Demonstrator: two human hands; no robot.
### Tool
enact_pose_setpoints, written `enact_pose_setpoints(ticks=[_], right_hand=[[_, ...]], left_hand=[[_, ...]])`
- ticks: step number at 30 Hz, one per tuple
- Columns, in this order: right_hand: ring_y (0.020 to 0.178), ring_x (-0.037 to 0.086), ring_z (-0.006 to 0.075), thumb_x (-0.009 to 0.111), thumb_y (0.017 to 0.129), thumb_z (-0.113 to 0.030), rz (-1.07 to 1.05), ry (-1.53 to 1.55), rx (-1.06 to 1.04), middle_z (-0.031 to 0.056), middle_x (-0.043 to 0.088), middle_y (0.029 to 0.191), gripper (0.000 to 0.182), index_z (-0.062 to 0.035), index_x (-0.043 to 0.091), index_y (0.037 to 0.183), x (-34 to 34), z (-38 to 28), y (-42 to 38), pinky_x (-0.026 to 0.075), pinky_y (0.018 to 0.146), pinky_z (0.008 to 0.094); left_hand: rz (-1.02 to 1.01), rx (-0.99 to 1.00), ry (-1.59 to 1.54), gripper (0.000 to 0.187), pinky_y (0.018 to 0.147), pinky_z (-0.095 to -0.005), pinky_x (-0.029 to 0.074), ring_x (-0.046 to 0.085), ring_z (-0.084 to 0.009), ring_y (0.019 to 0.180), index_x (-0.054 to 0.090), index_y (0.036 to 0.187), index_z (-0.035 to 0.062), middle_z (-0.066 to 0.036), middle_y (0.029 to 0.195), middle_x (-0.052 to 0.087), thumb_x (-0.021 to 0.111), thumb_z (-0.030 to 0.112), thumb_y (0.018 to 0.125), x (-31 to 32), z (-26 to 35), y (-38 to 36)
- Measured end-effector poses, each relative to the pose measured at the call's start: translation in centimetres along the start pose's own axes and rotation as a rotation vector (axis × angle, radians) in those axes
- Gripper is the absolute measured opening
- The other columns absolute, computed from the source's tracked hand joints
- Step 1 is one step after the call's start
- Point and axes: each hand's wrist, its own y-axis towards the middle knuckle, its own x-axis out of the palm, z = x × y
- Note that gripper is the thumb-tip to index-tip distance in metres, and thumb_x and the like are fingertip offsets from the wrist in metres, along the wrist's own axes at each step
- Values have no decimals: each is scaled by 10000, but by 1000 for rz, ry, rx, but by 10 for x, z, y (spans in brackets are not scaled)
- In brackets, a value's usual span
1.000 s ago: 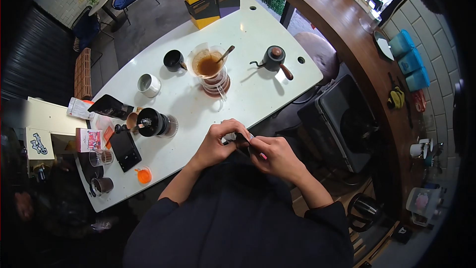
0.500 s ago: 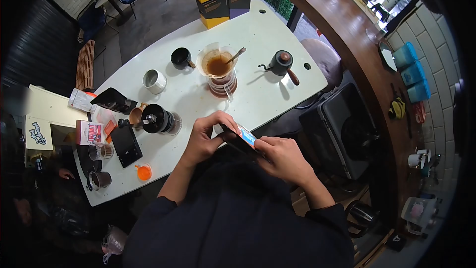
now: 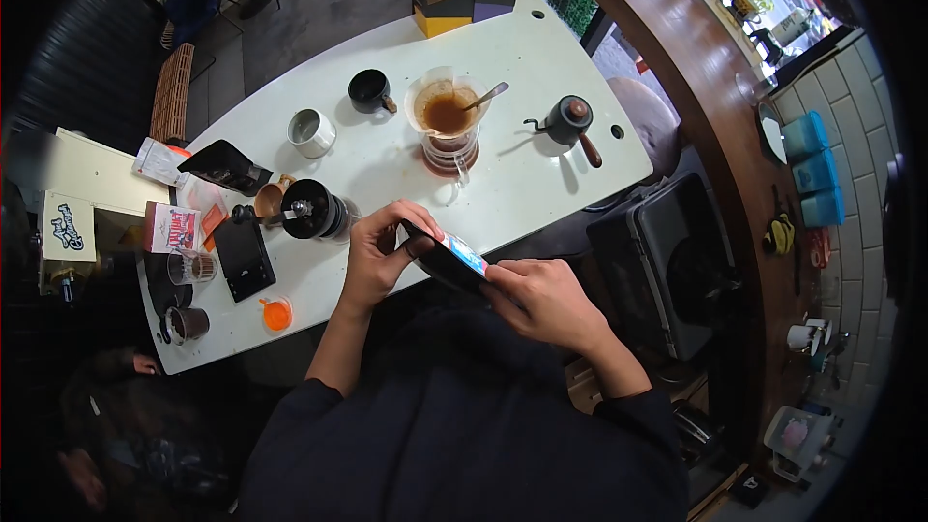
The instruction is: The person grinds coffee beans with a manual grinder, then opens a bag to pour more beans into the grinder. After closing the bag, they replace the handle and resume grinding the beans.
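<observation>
Between my two hands is a smartphone (image 3: 447, 261) in a dark case, tilted, with part of its lit screen showing. My left hand (image 3: 379, 256) grips its left end, with fingers over the top edge and the thumb beneath. Its right end is held in my right hand (image 3: 543, 298), fingers closed on it. Beyond the phone, a glass coffee server (image 3: 450, 157) carries a dripper with a paper filter (image 3: 431, 87). Brown liquid and a spoon (image 3: 486, 96) are in the filter. Left of my left hand stands a coffee grinder (image 3: 314, 211) with a crank.
A black gooseneck kettle (image 3: 567, 124) stands at the table's right. Toward the back are a black cup (image 3: 370, 92) and a white cup (image 3: 311, 133). A black scale (image 3: 244, 259) and an orange-filled small cup (image 3: 276, 313) lie left. Another person's hand (image 3: 145, 364) shows lower left.
My view has shifted, so the tabletop things appear slightly farther right and higher. Both hands still hold the phone, and they appear slightly farther left, with more of its dark side showing.
</observation>
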Motion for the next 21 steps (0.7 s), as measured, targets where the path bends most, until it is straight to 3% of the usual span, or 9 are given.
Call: enact_pose_setpoints(ticks=[6, 10, 13, 15, 16, 18, 19, 21], right_hand=[[668, 650, 318, 641, 909, -131, -14, 69, 0, 113, 628, 754, 110, -22, 630, 917, 4, 2, 0, 508, 569, 422], [700, 666, 285, 642, 908, -131, 90, -22, -3, 89, 631, 769, 94, -43, 624, 938, 2, -8, -1, 506, 564, 421], [729, 675, 265, 648, 902, -129, 76, -111, 39, 72, 635, 782, 99, -59, 624, 967, -8, -14, -5, 507, 560, 417], [746, 679, 257, 652, 897, -127, 20, -148, 67, 64, 636, 790, 112, -66, 625, 987, -10, -14, -4, 508, 558, 415], [728, 676, 264, 654, 892, -125, -4, -111, 18, 67, 636, 780, 105, -63, 633, 975, -10, -13, -1, 505, 555, 413], [711, 672, 271, 656, 888, -122, -32, -76, -43, 70, 635, 770, 98, -61, 641, 962, -12, -12, 8, 502, 552, 412], [693, 667, 281, 654, 885, -115, -32, -26, -66, 76, 636, 760, 81, -57, 649, 942, -16, -14, 13, 498, 551, 413], [652, 652, 306, 647, 883, -96, -65, 44, -79, 94, 637, 743, 52, -47, 661, 886, -34, -22, 26, 488, 549, 420]], left_hand=[[-33, -13, -46, 131, 875, -317, 502, 659, -183, 928, 643, 942, 20, -97, 942, 679, 740, -14, 861, -5, -5, 5], [-63, 49, -16, 123, 884, -323, 505, 658, -187, 930, 634, 941, 19, -104, 938, 673, 730, -17, 872, -10, 0, 9], [25, 57, -63, 128, 888, -328, 506, 655, -187, 926, 624, 953, 17, -108, 948, 665, 732, 3, 884, -15, 5, 12], [73, 81, -52, 213, 837, -327, 478, 590, -191, 881, 590, 879, 32, -92, 874, 635, 770, 144, 894, -19, 10, 13], [76, 82, -53, 213, 837, -327, 478, 590, -191, 881, 590, 879, 32, -92, 874, 635, 770, 144, 894, -24, 9, 12], [20, 28, -74, 257, 924, -360, 464, 598, -216, 989, 599, 1018, 16, -131, 1022, 646, 745, 207, 927, -34, 10, 11], [26, 34, -71, 257, 924, -360, 464, 598, -216, 989, 599, 1018, 16, -131, 1022, 646, 745, 207, 927, -36, 12, 12], [170, 176, 90, 436, 1046, -388, 415, 581, -233, 1169, 544, 1233, 0, -154, 1230, 602, 733, 264, 943, -37, 20, 15]])
